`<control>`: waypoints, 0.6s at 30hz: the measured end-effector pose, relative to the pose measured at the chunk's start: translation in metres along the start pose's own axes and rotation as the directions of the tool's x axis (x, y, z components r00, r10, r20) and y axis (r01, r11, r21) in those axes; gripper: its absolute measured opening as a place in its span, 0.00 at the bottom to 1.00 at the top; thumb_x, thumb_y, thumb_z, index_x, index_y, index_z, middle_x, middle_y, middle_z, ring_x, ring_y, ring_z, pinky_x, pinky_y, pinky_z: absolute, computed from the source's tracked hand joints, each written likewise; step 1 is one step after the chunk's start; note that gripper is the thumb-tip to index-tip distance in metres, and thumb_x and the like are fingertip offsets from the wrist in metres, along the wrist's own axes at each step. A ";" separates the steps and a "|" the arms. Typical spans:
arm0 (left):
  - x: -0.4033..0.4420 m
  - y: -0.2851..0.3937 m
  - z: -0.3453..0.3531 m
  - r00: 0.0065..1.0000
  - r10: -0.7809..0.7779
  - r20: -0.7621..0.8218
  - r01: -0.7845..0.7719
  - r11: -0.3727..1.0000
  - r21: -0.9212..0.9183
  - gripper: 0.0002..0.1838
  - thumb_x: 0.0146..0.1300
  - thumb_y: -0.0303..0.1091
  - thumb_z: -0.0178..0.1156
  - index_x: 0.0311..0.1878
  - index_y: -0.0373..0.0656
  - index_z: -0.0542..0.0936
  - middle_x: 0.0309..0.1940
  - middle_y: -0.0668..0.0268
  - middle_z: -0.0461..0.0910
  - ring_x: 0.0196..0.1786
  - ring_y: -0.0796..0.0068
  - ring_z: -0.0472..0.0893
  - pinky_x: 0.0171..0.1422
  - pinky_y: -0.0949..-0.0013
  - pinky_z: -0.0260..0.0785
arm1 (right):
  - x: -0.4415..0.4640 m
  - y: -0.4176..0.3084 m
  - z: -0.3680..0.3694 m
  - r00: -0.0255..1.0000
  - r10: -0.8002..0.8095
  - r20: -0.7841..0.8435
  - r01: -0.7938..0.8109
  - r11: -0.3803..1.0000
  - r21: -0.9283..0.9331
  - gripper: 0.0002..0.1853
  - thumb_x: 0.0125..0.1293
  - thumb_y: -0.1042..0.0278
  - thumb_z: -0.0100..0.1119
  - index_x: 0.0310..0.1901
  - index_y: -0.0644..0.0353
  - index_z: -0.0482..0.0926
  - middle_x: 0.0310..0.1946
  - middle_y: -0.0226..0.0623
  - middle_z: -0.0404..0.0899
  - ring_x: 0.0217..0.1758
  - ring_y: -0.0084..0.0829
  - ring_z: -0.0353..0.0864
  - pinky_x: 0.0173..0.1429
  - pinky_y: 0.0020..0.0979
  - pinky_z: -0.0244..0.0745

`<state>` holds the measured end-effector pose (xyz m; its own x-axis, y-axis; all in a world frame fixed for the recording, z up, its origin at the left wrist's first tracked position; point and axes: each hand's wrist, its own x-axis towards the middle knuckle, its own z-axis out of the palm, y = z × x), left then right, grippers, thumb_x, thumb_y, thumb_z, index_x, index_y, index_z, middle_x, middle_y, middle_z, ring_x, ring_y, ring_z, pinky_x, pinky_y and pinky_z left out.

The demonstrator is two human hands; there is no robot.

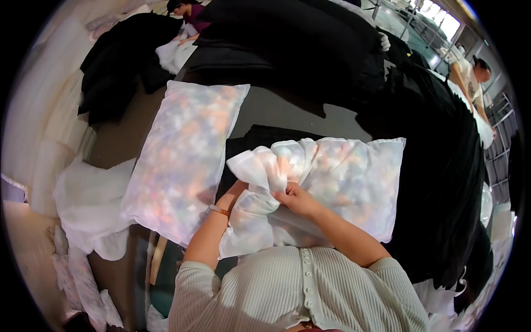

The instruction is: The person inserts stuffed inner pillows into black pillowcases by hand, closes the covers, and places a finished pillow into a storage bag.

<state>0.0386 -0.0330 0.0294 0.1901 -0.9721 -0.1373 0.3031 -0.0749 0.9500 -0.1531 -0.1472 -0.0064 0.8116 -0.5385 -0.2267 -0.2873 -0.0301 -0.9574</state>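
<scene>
A white, see-through pillow (354, 188) with colourful filling lies across the table in front of my body. Its left part is bunched up between my hands. My right hand (296, 198) is closed on the gathered fabric near the middle of the bunch. My left hand (239, 191) reaches in from the left against the pillow, its fingers hidden behind the folds of fabric. A second pillow (185, 160) of the same kind lies flat to the left, beside my left forearm.
Black fabric (287, 39) is heaped at the back, and more (434, 177) hangs along the right. White cloth (91, 205) lies at the left edge. One person (191, 14) works at the back left, another (470, 83) at the back right.
</scene>
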 end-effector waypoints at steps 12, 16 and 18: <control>-0.019 -0.032 0.002 0.983 -0.115 -0.141 0.099 0.988 -0.122 0.22 0.66 0.38 0.59 0.61 0.41 0.74 0.54 0.62 0.79 0.56 0.69 0.77 0.61 0.65 0.70 | -0.046 -0.120 -0.021 0.915 -0.335 -0.225 0.116 0.752 -0.649 0.18 0.56 0.59 0.65 0.41 0.62 0.72 0.30 0.50 0.81 0.37 0.51 0.81 0.40 0.45 0.74; -0.012 -0.031 -0.005 0.982 -0.137 -0.128 0.121 0.985 -0.125 0.22 0.66 0.38 0.58 0.61 0.41 0.74 0.55 0.62 0.79 0.57 0.68 0.77 0.61 0.64 0.69 | -0.035 -0.121 -0.018 0.989 -0.137 -0.052 0.139 0.990 0.031 0.10 0.54 0.74 0.57 0.40 0.64 0.75 0.32 0.35 0.81 0.35 0.33 0.81 0.37 0.35 0.74; -0.014 -0.033 -0.005 0.980 -0.153 -0.128 0.137 0.982 -0.128 0.22 0.67 0.38 0.58 0.61 0.41 0.74 0.55 0.62 0.79 0.57 0.68 0.77 0.62 0.64 0.69 | -0.013 -0.100 0.005 0.965 -0.174 0.195 0.025 0.804 0.594 0.12 0.52 0.82 0.52 0.39 0.64 0.77 0.30 0.22 0.77 0.33 0.16 0.74 0.37 0.24 0.70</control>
<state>0.0308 -0.0160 -0.0017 0.2598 -0.9126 -0.3158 0.4433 -0.1779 0.8786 -0.1326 -0.1334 0.0910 0.9326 -0.3503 -0.0867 0.0917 0.4625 -0.8818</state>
